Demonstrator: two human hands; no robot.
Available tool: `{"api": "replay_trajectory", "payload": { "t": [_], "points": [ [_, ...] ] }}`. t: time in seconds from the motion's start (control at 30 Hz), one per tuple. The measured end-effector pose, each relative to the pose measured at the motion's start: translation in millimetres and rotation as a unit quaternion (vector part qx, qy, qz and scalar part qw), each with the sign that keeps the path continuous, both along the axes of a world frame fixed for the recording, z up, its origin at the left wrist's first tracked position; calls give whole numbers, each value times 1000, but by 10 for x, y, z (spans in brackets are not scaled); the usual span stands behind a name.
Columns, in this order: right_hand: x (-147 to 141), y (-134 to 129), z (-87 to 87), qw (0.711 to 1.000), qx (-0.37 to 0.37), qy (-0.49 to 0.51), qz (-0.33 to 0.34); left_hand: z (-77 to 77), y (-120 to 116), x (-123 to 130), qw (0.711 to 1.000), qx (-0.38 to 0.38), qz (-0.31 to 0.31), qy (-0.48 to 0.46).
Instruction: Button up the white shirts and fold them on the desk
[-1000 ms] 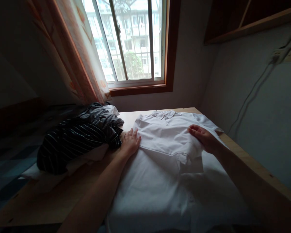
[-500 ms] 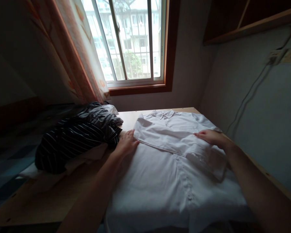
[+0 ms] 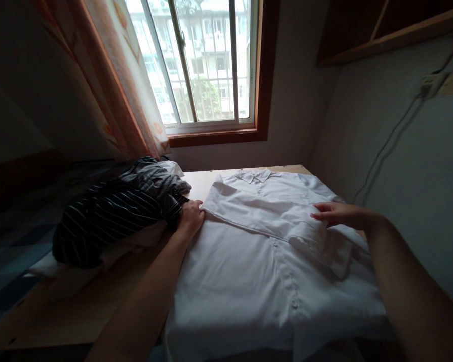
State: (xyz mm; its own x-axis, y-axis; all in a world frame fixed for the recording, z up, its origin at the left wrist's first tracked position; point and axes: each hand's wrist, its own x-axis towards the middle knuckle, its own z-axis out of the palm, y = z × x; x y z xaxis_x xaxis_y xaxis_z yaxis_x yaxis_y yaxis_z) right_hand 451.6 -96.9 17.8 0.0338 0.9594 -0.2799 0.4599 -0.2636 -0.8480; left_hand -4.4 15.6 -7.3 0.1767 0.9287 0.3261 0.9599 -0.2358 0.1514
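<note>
A white button-up shirt (image 3: 234, 281) lies spread out with its collar toward the window. One sleeve is folded across its front, the cuff toward the right side. At the shirt's left edge, my left hand (image 3: 191, 217) pinches the corner of the folded part. My right hand (image 3: 337, 215) is over the right side of the sleeve, fingers stretched out and slightly apart from the thumb, holding nothing. Whether its fingertips touch the cloth is hard to tell.
Dark striped clothing (image 3: 113, 221) is heaped left of the shirt, with white cloth under it. The wooden board (image 3: 98, 322) bears both. A window (image 3: 211, 75) with a curtain (image 3: 117, 85) stands behind. A cord (image 3: 385, 143) hangs on the right wall.
My left hand has moved left, and the folded corner has shifted left with it. My right hand has drawn back to the right, its wrist higher.
</note>
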Motion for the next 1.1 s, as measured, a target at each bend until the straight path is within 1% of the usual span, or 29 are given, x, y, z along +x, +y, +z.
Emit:
{"api": "replay_trajectory", "payload": {
  "t": [0.13,0.2,0.3,0.37,0.47,0.6,0.67,0.77,0.87,0.97,1.03,1.1],
  "points": [
    [-29,-15,1,1000,15,-22,-4,-66,69,-4,999,35,-3,-29],
    [-40,-3,-12,998,12,-58,2,-106,112,-20,996,51,-13,-73],
    [-40,29,-37,994,2,-107,26,-161,191,-57,986,70,-25,-148],
    [-27,55,-46,990,17,-137,40,-188,235,-77,982,82,-25,-169],
    [9,95,-49,975,42,-205,67,-207,253,-82,985,80,-13,-150],
    [78,131,-72,953,49,-284,93,-191,192,-58,996,47,19,-78],
    [126,134,-97,950,38,-295,92,-169,154,-49,998,31,27,-48],
    [226,114,-119,954,-8,-279,110,-134,110,-37,999,22,22,-32],
    [328,67,-97,960,-51,-234,145,-102,66,-4,999,34,-8,-18],
    [382,4,-49,968,-78,-180,156,-83,24,51,995,37,-89,19],
    [382,-44,-16,974,-80,-143,159,-84,14,84,988,18,-148,34],
    [361,-95,14,977,-76,-118,162,-96,23,100,984,-14,-175,33]
  ]
}}
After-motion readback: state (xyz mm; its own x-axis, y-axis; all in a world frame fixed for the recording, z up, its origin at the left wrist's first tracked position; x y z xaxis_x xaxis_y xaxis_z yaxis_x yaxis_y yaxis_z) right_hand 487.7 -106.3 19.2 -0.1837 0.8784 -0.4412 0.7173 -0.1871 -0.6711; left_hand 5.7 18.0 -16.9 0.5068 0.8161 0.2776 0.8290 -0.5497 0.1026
